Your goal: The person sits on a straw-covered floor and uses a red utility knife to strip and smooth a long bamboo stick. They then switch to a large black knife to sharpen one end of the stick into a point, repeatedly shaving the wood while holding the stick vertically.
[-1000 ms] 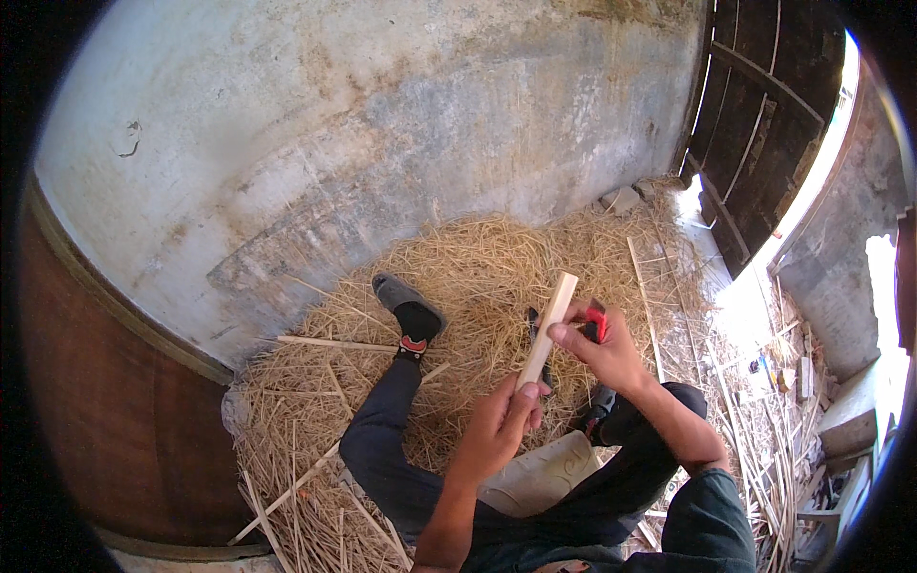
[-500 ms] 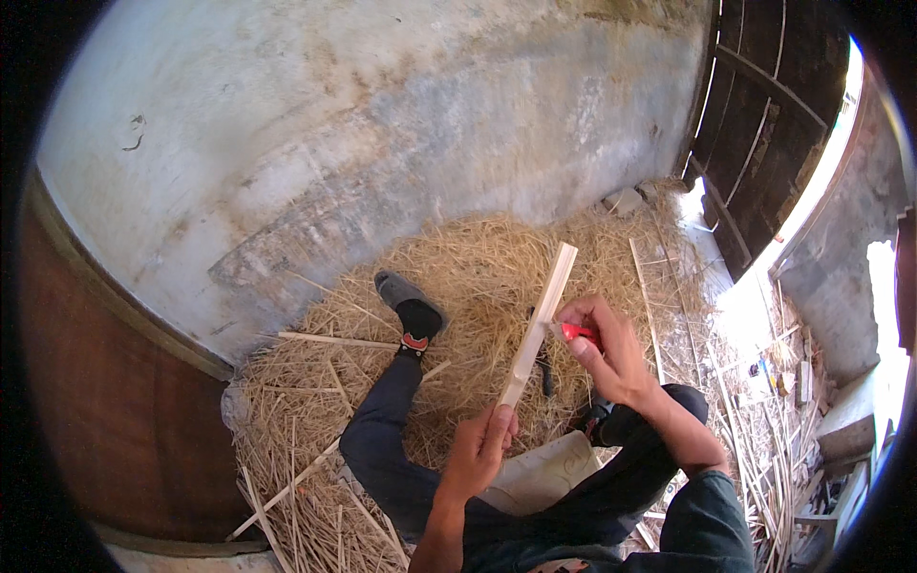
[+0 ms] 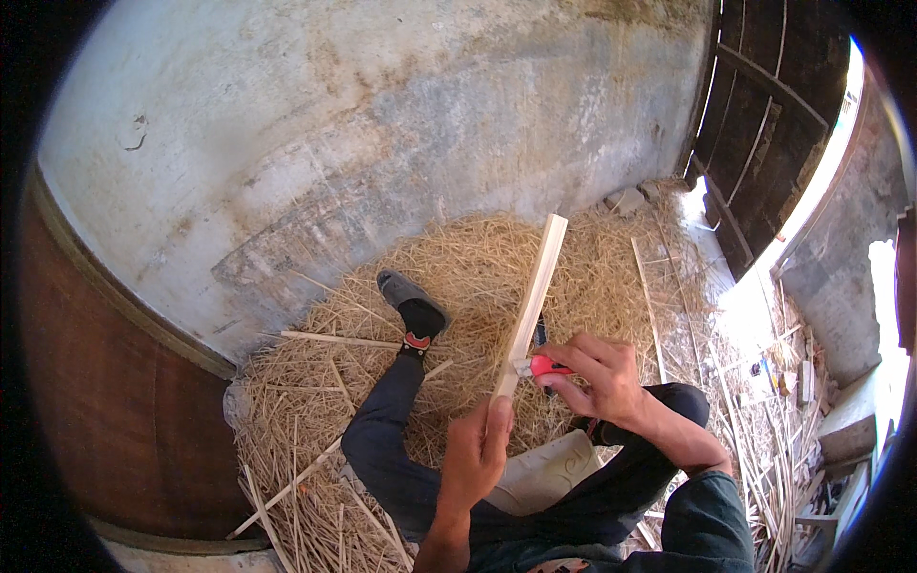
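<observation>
My left hand (image 3: 477,449) grips the lower end of a pale split bamboo strip (image 3: 537,291), thumb lying along it. The strip slants up and away, its far end free in the air. In my right hand (image 3: 608,380) is a red utility knife (image 3: 550,366), with the fingers closed around its handle. Its short blade meets the right edge of the strip a little above my left thumb. A dark, thin object (image 3: 541,332) lies partly hidden behind the strip and the knife; its kind I cannot make out.
Straw-like shavings (image 3: 449,248) and loose strips (image 3: 344,339) cover the floor around my legs. A pale sheet (image 3: 540,473) lies between my thighs. A stained wall (image 3: 382,124) rises ahead, a dark plank door (image 3: 764,115) stands far right, and a brown panel (image 3: 124,382) is at left.
The knife has moved down along the strip, from its middle toward my left hand. The strip has tilted a little more upright.
</observation>
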A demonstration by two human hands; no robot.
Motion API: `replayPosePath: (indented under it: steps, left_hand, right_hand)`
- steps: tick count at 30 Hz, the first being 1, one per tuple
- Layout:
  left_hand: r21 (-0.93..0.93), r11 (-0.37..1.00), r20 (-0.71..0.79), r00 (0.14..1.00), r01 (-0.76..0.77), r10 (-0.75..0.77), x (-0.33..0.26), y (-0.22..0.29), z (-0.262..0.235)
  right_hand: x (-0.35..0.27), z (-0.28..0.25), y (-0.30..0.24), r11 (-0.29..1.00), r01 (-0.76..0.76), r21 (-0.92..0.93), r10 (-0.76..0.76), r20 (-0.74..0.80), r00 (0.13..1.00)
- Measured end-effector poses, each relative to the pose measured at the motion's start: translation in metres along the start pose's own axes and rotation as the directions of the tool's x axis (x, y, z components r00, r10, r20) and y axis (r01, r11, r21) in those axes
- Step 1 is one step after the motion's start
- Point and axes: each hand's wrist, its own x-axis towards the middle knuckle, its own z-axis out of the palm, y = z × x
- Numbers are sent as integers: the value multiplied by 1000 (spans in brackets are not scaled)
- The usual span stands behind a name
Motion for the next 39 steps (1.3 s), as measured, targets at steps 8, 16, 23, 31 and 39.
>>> replayPosePath:
  steps: [8, 16, 23, 31, 39]
  left_hand:
    - [-20, 1000, -20, 1000, -9, 9, -1, -3, 3]
    - [-52, 989, 138, 981, 142, -133, -33, -29, -4]
    - [-83, 975, 123, 973, 206, -195, -42, -40, -21]
    - [-31, 992, 15, 993, 121, -121, -21, -22, -12]
    - [52, 998, -20, 999, 46, -45, -18, -23, -6]
  right_hand:
    - [0, 2, 3, 999, -33, -22, 33, -12, 999]
    - [23, -25, 53, 930, -355, -94, 321, -265, 909]
    - [21, -44, 60, 838, -545, 13, 526, -283, 802]
    - [-2, 11, 3, 998, -41, 47, 38, 59, 998]
    - [-6, 18, -3, 1000, -29, -4, 29, 88, 996]
